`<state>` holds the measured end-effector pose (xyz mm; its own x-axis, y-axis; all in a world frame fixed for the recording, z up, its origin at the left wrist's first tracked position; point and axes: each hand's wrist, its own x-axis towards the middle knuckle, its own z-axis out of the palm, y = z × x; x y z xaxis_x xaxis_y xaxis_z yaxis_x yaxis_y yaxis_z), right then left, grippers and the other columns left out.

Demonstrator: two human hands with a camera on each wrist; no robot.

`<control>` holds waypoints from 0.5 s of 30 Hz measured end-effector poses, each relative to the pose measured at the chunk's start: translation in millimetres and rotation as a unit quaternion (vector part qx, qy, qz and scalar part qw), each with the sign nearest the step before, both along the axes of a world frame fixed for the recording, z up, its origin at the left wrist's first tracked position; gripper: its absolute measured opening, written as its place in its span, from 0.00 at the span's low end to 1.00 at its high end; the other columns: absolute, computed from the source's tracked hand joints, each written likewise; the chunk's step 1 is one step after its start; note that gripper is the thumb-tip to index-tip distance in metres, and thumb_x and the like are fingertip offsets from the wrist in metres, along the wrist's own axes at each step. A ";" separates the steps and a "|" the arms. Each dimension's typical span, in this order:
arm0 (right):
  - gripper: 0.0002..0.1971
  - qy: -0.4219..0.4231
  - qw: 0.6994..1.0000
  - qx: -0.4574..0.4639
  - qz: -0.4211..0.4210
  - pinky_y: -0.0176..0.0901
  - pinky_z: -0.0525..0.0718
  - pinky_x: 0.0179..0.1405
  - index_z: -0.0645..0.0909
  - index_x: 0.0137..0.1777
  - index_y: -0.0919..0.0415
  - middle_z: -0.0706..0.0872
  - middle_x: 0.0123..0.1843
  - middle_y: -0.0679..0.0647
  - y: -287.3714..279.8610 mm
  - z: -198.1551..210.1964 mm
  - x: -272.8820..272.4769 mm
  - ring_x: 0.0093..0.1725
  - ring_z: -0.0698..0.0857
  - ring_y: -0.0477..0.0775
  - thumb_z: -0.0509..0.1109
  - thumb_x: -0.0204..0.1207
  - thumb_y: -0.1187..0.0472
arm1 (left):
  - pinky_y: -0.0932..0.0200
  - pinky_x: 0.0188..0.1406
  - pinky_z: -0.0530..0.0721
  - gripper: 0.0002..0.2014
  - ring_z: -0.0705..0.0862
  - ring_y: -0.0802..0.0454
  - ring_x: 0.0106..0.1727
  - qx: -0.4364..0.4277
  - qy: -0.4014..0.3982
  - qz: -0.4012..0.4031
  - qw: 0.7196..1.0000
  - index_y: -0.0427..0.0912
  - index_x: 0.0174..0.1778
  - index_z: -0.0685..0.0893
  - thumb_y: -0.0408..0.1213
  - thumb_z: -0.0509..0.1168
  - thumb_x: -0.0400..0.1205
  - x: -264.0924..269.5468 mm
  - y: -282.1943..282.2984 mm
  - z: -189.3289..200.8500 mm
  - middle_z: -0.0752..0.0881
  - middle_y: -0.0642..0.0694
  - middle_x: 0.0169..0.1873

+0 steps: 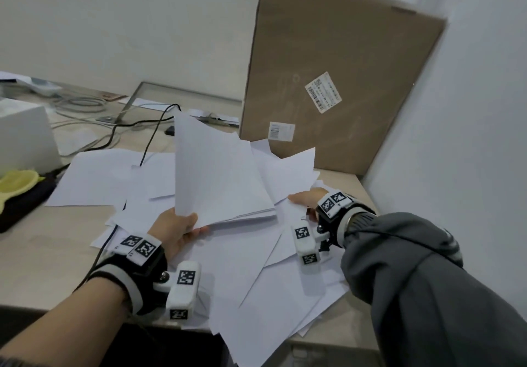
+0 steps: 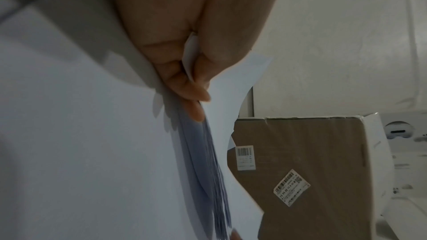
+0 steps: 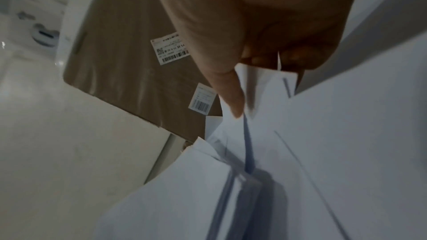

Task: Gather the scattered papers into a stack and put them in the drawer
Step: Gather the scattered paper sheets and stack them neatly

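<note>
The left hand [image 1: 176,231] pinches a thin bundle of white paper sheets [image 1: 216,178] at its near corner, thumb on top and fingers curled beneath; the left wrist view shows the thumb and fingertips [image 2: 196,94] closed on the fanned edges. The bundle rises off the tabletop and tilts up toward the tall brown cardboard box [image 1: 342,81]. The right hand [image 1: 306,198] lies on the side of the bundle nearest the box, among overlapping sheets; the right wrist view shows its thumb [image 3: 233,98] pressed along a sheet with paper caught between thumb and fingers, so it appears to pinch loose sheets, though the fingers are largely hidden.

Under and around both hands, more loose white sheets [image 1: 256,281] lie scattered and overlapping on the pale wood-grain tabletop [image 1: 42,252], some hanging over its near edge. No drawer can be made out.

The box leans upright against the white wall [image 1: 470,138] at the far corner of the tabletop and carries two white barcode labels [image 1: 323,92]. On the side of the papers away from the box, a black cable [image 1: 151,132] runs across the sheets, grey cables [image 1: 77,104] coil farther back, a white box-shaped object [image 1: 25,135] stands at the edge, and a yellow item on dark cloth [image 1: 17,184] lies nearer. A second white wall [image 1: 114,24] runs behind the tabletop.
</note>
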<state>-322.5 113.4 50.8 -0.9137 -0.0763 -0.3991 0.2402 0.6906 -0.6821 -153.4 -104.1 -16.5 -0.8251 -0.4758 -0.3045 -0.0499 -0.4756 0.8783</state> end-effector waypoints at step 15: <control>0.07 0.193 0.939 -0.178 -0.223 0.60 0.84 0.56 0.83 0.47 0.69 0.87 0.57 0.69 136.7 28.4 -3.0 0.48 0.86 0.63 0.70 0.73 0.65 | 0.64 0.18 0.85 0.08 0.87 0.41 0.29 -0.019 -0.016 -0.005 1.000 0.30 0.58 0.71 0.20 0.55 0.85 -3.4 0.4 -1.7 0.78 0.38 0.39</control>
<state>-325.4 250.1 79.2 -0.9579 0.2820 -0.0538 0.1388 0.2910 -0.9466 -156.8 -103.7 -18.1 -0.8203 -0.4791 -0.3124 -0.0828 -0.4410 0.8937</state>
